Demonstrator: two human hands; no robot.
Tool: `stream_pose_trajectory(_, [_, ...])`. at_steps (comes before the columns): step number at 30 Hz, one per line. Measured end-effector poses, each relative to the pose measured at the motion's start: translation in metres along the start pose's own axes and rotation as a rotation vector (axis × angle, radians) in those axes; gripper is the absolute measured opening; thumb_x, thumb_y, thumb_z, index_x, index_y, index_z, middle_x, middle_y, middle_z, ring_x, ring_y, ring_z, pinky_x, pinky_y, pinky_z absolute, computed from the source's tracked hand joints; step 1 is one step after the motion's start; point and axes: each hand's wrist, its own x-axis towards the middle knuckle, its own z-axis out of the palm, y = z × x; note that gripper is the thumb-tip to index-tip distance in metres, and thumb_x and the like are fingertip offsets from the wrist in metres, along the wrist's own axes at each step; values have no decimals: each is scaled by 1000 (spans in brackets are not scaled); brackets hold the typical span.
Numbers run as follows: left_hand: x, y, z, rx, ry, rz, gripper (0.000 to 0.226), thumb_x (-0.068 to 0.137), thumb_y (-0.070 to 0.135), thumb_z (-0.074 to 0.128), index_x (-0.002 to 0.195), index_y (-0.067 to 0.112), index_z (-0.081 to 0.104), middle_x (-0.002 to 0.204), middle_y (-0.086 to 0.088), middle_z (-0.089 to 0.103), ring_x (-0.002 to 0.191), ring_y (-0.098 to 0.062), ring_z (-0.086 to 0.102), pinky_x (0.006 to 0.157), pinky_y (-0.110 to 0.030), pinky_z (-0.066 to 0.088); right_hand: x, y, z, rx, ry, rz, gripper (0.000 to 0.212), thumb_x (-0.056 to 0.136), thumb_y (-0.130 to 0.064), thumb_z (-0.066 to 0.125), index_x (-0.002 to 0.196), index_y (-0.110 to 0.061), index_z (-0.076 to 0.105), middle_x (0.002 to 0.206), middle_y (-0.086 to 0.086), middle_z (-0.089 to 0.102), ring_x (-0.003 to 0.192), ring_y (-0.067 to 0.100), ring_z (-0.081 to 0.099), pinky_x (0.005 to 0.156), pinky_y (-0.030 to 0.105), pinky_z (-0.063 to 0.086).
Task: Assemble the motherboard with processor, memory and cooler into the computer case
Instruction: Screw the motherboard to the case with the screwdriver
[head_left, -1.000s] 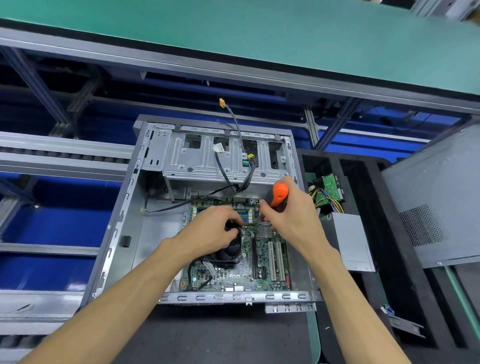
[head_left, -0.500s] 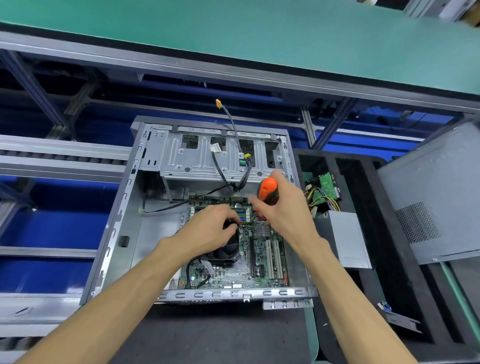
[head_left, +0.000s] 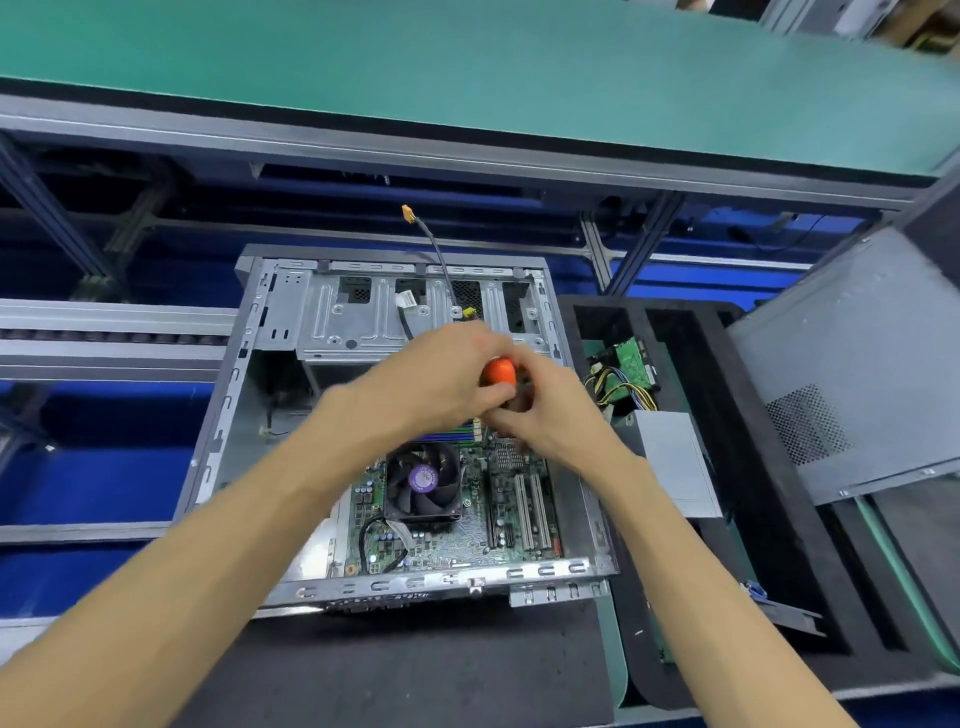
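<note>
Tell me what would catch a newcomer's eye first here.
Probably the orange screwdriver handle at centre, with the left hand and right hand meeting around it above the open computer case. Just below sits the black cooler fan with its purple sticker, on the green motherboard.

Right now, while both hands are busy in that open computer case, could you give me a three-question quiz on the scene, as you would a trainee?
1. True or false: the cooler fan already sits on the motherboard inside the computer case.
2. Which colour is the screwdriver handle that the hands meet at? A) blue B) orange C) yellow
3. Fill in: the loose grey side panel lies to the ______ of the case.

Key
1. True.
2. B. The right hand grips it from below and the left hand closes on its top.
3. right
</note>
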Motion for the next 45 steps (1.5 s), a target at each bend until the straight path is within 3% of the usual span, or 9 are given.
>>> stream_pose_trajectory(4, [2, 5, -12, 22, -158, 67, 31, 91, 17, 59, 120, 26, 64, 108, 3, 57, 94, -15, 54, 84, -32, 45, -2, -1, -6, -2, -33, -33, 28, 81, -19, 78, 85, -37, 57, 79, -4, 69, 61, 7, 67, 60, 32, 58])
stream_pose_trajectory(8, [-2, 14, -1, 120, -43, 23, 33, 87, 44, 65, 112, 25, 55, 98, 2, 48, 82, -20, 54, 73, -35, 48, 1, 1, -3, -23, -4, 62, 43, 73, 3, 71, 77, -36, 54, 75, -3, 68, 61, 13, 69, 55, 35, 60])
stream_pose_trajectory(13, [0, 13, 8, -12, 131, -12, 30, 90, 32, 67, 105, 18, 45, 93, 1, 55, 81, -26, 56, 72, -41, 47, -1, 2, 1, -3, 70, -47, 24, 74, -21, 70, 75, -39, 54, 60, -13, 64, 60, -2, 62, 52, 8, 39])
stream_pose_trajectory(23, [9, 6, 1, 10, -14, 17, 25, 85, 10, 60, 109, 17, 56, 95, 6, 52, 90, -21, 53, 80, -36, 46, -2, 2, -2, 36, 28, -52, 31, 81, -18, 68, 83, -43, 51, 71, -1, 70, 59, 8, 69, 63, 37, 60])
stream_pose_trajectory(29, [7, 8, 5, 153, 167, -175, 40, 88, 56, 60, 97, 18, 52, 88, -4, 62, 80, -28, 59, 72, -40, 51, 0, 5, 1, -14, 46, -5, 27, 82, -23, 80, 87, -21, 54, 69, -9, 64, 63, 10, 66, 58, 30, 52])
stream_pose_trajectory(34, [7, 16, -6, 132, 30, -37, 17, 89, 27, 63, 104, 18, 60, 94, -2, 61, 87, -22, 57, 78, -39, 50, -1, 5, 1, 38, -1, -18, 26, 84, -23, 76, 91, -31, 53, 78, -1, 73, 63, 16, 71, 65, 45, 60])
stream_pose_trajectory(37, [8, 19, -13, 138, -112, 32, 25, 86, 10, 59, 108, 20, 61, 99, 2, 55, 93, -21, 56, 84, -41, 50, -2, 5, 0, 84, -3, -31, 31, 84, -18, 75, 83, -37, 51, 73, -2, 74, 58, 11, 72, 64, 40, 61])
stream_pose_trajectory(41, [9, 18, -7, 138, 13, -44, 32, 86, 41, 64, 109, 20, 56, 94, -3, 64, 87, -26, 60, 77, -40, 52, -2, 5, -2, 63, 4, -48, 17, 82, -24, 68, 80, -35, 55, 69, -7, 73, 61, 3, 70, 56, 20, 53])
stream_pose_trajectory(45, [11, 16, -1, 188, 150, -163, 39, 88, 52, 62, 98, 16, 55, 80, -5, 62, 75, -27, 60, 66, -38, 51, -1, 5, -1, 62, -13, -18, 16, 88, -24, 76, 96, -24, 61, 78, -1, 75, 69, 9, 72, 72, 37, 60])
